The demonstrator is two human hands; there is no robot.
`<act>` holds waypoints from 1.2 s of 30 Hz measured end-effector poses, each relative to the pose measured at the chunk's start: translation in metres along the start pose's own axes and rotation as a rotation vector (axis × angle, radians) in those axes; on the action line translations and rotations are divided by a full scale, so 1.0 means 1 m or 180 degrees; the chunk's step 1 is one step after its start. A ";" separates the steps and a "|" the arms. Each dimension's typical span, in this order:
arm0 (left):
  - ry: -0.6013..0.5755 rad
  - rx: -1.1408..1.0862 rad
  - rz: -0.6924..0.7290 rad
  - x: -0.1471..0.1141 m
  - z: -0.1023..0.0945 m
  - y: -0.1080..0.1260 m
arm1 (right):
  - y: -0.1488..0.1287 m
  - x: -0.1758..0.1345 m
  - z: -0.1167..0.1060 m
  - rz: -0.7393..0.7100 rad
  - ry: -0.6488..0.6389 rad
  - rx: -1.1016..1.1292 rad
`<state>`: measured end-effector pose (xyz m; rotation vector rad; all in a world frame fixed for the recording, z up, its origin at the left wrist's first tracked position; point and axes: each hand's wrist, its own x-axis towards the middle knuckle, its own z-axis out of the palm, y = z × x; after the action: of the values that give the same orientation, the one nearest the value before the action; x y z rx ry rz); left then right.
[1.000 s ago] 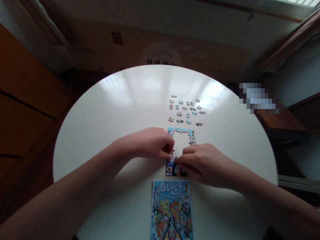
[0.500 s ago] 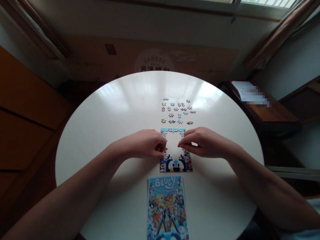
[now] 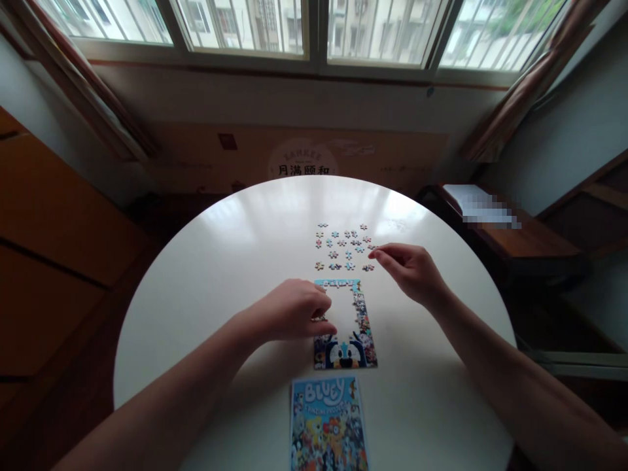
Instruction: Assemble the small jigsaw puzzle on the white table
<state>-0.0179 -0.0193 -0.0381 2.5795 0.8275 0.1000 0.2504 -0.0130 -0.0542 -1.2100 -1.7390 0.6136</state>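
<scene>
The left hand's [image 3: 294,311] thumb and curled fingers stand apart over the left border of the jigsaw puzzle [image 3: 365,320], hiding part of it. The right hand's [image 3: 415,269] thumb and forefinger come close together at the right edge of the loose pieces [image 3: 348,254]; I cannot tell whether they pinch one. The puzzle lies on the table [image 3: 196,288] between the arms, an upright rectangle with a bare white middle and a ragged, knobbed inner edge: light blue along the top, crowded with small multicoloured figures down the right, and a dark-blue dog face with a pale muzzle at the bottom. The loose pieces are scattered beyond it, and a "BLUEY" picture sheet [image 3: 328,425] lies on the near side.
</scene>
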 end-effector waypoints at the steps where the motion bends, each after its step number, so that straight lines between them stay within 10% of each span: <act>1: -0.0023 0.0015 0.0051 0.001 0.002 0.000 | 0.002 0.002 0.000 0.0057 0.0191 0.0146; 17: 0.0045 0.0090 0.0192 0.002 0.003 -0.003 | 0.024 0.021 0.001 0.0359 0.0021 -0.0097; 26: 0.1993 -0.0798 -0.0692 0.004 0.002 -0.037 | 0.015 0.044 -0.014 -0.0286 -0.0185 -0.1284; 32: 0.2635 -0.1332 -0.1077 0.001 0.005 -0.046 | 0.020 0.047 -0.011 -0.0663 0.0942 -0.0940; 36: 0.3063 -0.1183 -0.1019 0.006 0.009 -0.049 | 0.037 0.037 -0.008 -0.0742 0.0949 -0.1087</act>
<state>-0.0379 0.0168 -0.0670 1.9324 1.3548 1.3213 0.2704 0.0348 -0.0653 -1.2298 -1.7343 -0.0067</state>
